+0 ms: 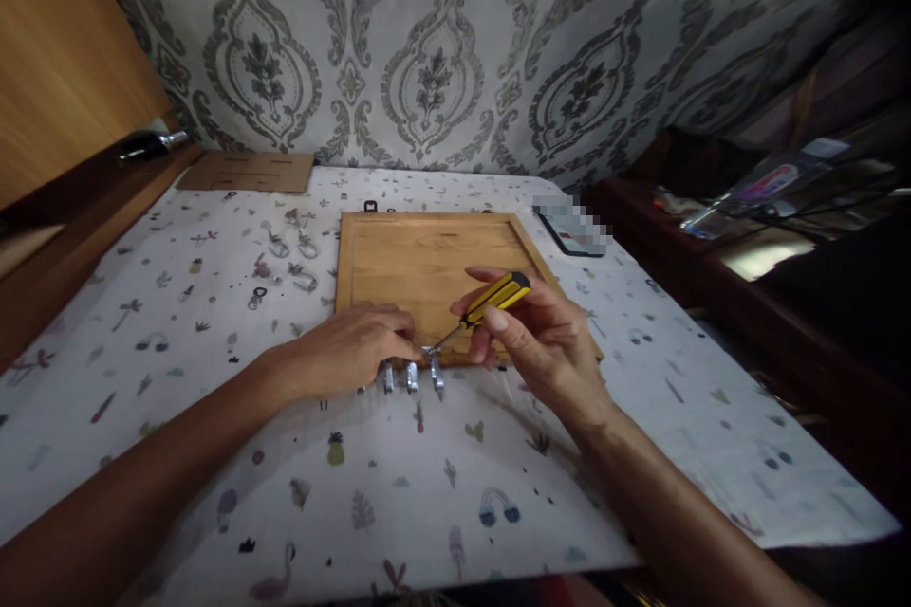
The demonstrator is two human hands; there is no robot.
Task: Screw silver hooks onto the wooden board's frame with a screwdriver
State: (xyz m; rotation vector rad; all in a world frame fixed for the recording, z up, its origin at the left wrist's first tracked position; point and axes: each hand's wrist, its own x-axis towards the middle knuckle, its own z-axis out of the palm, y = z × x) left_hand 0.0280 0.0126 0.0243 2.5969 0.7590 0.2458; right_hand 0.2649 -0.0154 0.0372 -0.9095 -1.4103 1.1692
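A flat wooden panel with a raised frame (427,251) lies on the table. Along its near edge sits a row of silver metal hooks (436,374), jutting out toward me. My left hand (366,341) rests on the near left edge, thumb and fingers brought together close to the hooks; whatever they pinch is hidden. My right hand (548,341) grips a yellow and black screwdriver (496,300). Its shaft slants down to the left, and its tip is at the top of the rightmost hook.
Several loose metal hooks and small parts (303,280) lie left of the panel. A piece of cardboard (249,172) is at the back left, a phone (569,228) at the right. A plastic bottle (769,185) lies beyond the right edge of the patterned tablecloth (356,493).
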